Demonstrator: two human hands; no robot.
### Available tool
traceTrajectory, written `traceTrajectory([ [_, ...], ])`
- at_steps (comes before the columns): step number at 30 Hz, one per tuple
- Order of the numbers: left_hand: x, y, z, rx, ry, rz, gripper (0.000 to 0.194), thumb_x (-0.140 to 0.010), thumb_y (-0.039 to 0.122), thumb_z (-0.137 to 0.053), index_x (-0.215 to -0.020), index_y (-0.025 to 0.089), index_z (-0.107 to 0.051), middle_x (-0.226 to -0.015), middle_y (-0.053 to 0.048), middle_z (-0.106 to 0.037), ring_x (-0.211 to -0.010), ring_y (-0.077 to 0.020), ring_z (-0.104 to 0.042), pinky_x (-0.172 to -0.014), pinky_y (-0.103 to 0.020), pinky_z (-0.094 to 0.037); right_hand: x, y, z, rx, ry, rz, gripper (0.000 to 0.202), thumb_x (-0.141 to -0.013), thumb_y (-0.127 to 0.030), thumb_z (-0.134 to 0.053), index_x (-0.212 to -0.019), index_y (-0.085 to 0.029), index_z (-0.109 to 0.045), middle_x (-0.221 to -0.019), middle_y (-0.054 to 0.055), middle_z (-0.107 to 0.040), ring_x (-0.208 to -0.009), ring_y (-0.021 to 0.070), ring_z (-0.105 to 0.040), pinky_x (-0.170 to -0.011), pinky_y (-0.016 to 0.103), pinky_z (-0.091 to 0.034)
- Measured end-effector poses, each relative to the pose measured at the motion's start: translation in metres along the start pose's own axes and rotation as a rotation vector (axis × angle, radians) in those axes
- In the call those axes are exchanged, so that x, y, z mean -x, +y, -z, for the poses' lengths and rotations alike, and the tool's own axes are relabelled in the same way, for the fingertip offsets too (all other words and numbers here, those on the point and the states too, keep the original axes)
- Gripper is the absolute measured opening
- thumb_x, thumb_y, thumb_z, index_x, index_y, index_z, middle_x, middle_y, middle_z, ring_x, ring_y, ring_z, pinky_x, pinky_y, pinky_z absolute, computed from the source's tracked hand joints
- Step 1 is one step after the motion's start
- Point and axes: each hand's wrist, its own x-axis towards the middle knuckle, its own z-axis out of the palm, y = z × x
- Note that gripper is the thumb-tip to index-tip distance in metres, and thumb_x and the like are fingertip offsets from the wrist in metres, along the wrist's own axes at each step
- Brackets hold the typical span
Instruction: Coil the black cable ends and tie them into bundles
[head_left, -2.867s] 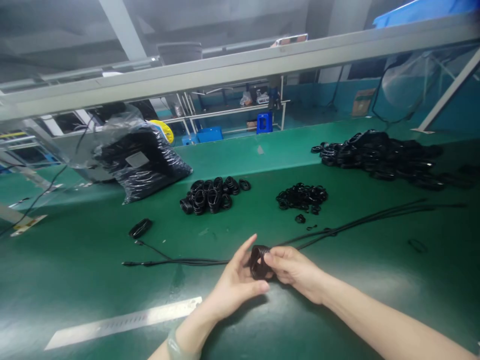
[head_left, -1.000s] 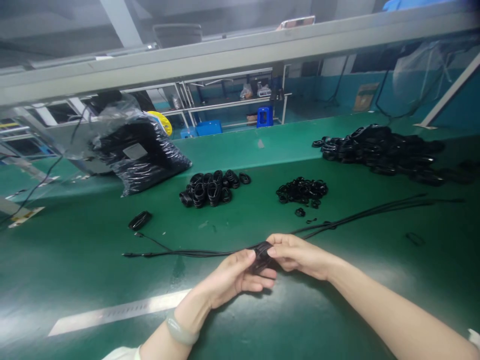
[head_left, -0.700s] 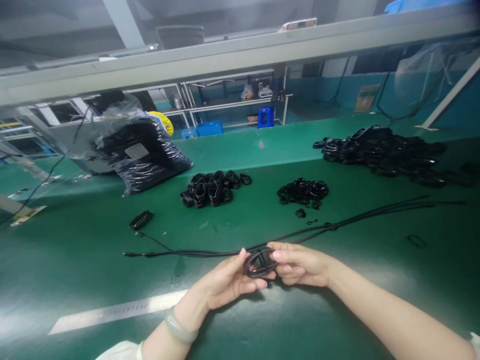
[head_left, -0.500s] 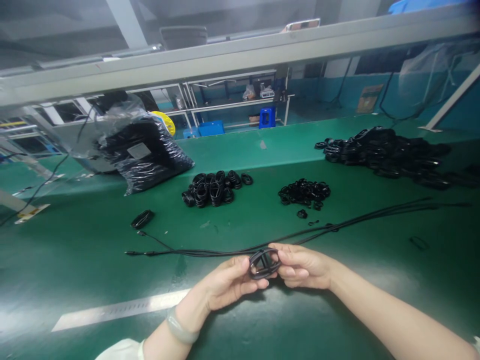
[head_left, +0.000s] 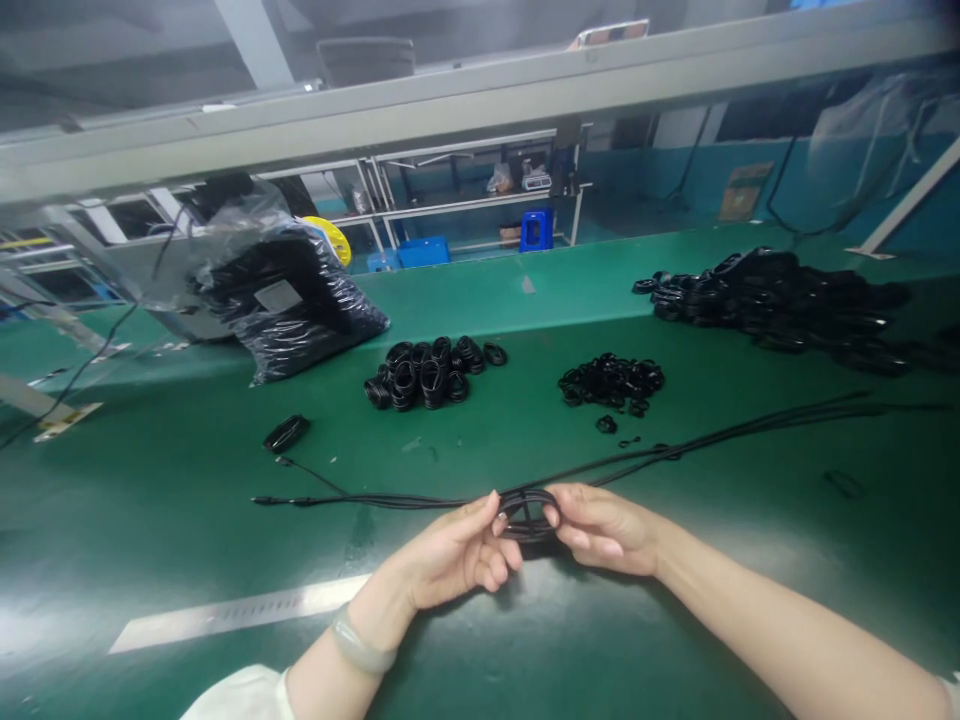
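Note:
A black coiled cable [head_left: 529, 497] is held above the green table, with a dark band running across the middle of its loop. My left hand [head_left: 461, 560] pinches the coil's left side between thumb and fingers. On the opposite side, my right hand [head_left: 604, 530] grips the coil with thumb and fingertips. Just behind both hands, long straight black cables [head_left: 405, 502] stretch across the table, their plug ends to the left. A pile of small black loops or ties [head_left: 611, 382] lies farther back.
Stacked cable coils [head_left: 420, 375] stand mid-table, with one separate coil [head_left: 286, 433] to their left. A large heap of black cables [head_left: 780, 300] is at the back right. A plastic bag [head_left: 300, 310] sits back left. A steel ruler [head_left: 240, 612] lies in front.
The coil has tilted in my hands so its loop looks flatter. My left fingers have curled in lower down, while my right hand keeps its hold.

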Motion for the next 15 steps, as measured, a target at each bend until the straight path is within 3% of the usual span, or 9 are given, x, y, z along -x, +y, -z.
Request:
traceTrajectory([
  [3, -0.0008, 0.0027, -0.0011, 0.0, 0.027, -0.032, 0.035, -0.091, 0.045, -0.06, -0.074, 0.016, -0.051, -0.059, -0.002, -0.067, -0.041, -0.007, -0.059, -0.041, -0.013, -0.043, -0.0008, 0.0014, -0.0036, 0.007, 0.029, 0.003, 0.039, -0.08, -0.045, -0.079, -0.079, -0.014, -0.056, -0.052, -0.007, -0.052, -0.032, -0.0007, -0.033, -0.034, 0.013, -0.02],
  [8, 0.0005, 0.0044, -0.0026, -0.042, 0.011, -0.039, 0.033, -0.089, 0.042, -0.063, -0.072, 0.016, -0.052, -0.052, -0.002, -0.064, -0.037, -0.0093, -0.056, -0.037, -0.015, -0.038, -0.0013, 0.0005, -0.0052, 0.017, 0.031, -0.025, 0.037, -0.079, -0.041, -0.081, -0.078, -0.013, -0.056, -0.052, -0.009, -0.048, -0.033, -0.0019, -0.027, -0.034, 0.013, -0.018],
  [12, 0.0033, 0.0055, 0.0019, -0.064, -0.022, 0.013, 0.03, -0.088, 0.041, -0.065, -0.088, 0.011, -0.062, -0.054, -0.005, -0.066, -0.039, -0.0107, -0.058, -0.039, -0.016, -0.04, -0.0003, 0.0003, -0.005, 0.031, -0.008, -0.068, 0.038, -0.078, -0.042, -0.081, -0.078, -0.014, -0.056, -0.052, -0.008, -0.051, -0.033, 0.0001, -0.032, -0.034, 0.014, -0.02],
  [15, 0.0056, 0.0065, 0.0038, -0.098, -0.091, 0.08, 0.044, -0.085, 0.045, -0.068, -0.105, 0.006, -0.064, -0.063, -0.009, -0.07, -0.044, -0.0117, -0.062, -0.042, -0.017, -0.043, 0.0004, 0.0011, -0.0062, 0.034, -0.031, -0.075, 0.04, -0.078, -0.045, -0.08, -0.077, -0.015, -0.055, -0.05, -0.008, -0.05, -0.031, 0.0005, -0.031, -0.034, 0.015, -0.019],
])
